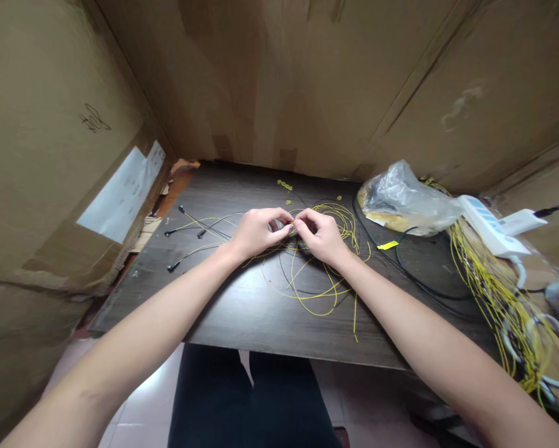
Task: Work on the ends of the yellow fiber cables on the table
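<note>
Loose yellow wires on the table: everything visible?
The yellow wires are thin, plastic-looking, lying in loose, overlapping loops on the dark tabletop, mostly around the right hand. Some strands extend left of the left hand near black connectors. One nearly straight strand lies nearest the front. Whether either hand grips a wire is unclear.

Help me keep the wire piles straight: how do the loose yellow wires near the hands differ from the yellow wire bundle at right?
The loose yellow wires spread in open loops; the yellow wire bundle is packed into a dense mass. The loose yellow wires lie around the left hand and right hand, while the yellow wire bundle is beside the white power strip. Both consist of thin yellow strands.
</note>
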Demonstrator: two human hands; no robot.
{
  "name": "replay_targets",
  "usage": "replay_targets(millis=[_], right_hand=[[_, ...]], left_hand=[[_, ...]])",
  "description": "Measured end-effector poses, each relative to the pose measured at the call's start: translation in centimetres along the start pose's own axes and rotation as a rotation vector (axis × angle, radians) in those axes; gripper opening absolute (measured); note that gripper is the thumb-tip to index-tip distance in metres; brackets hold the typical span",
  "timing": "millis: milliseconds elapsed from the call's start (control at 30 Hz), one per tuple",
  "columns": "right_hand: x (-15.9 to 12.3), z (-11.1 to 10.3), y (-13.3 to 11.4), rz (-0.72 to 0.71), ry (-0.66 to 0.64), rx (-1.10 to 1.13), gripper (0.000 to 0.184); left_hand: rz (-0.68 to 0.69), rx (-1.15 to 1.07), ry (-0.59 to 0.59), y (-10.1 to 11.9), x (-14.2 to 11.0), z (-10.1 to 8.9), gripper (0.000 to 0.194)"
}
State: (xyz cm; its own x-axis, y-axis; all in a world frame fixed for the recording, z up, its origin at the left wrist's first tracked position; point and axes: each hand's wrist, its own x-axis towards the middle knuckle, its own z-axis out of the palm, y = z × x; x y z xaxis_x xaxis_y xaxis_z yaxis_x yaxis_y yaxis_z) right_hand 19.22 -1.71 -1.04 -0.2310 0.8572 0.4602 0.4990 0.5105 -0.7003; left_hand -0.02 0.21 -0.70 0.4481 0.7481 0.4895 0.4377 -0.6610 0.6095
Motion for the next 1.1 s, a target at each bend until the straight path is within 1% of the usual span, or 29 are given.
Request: replay_targets(millis=[267,567,800,1100], right_hand=[[0.00,0.14,0.08,-0.003,0.030,0.017,0.019],[-0.04,0.25,0.15,-0.012,0.026,0.003,0.022],[0.01,0.25,0.11,-0.020,0.028,-0.013,0.020],[0.02,0.13,0.06,-0.047,0.014,-0.004,0.021]], left_hand=[[-0.005,-0.059,0.050,-0.09,0.06,-0.22,0.013],[-0.003,-0.064,0.047,-0.04,0.13,-0.20,0.011],[0.016,-0.056,0.055,-0.30,0.08,-0.33,0.012],[0.022,-0.040,0.030,-0.25,0.15,-0.33,0.012]])
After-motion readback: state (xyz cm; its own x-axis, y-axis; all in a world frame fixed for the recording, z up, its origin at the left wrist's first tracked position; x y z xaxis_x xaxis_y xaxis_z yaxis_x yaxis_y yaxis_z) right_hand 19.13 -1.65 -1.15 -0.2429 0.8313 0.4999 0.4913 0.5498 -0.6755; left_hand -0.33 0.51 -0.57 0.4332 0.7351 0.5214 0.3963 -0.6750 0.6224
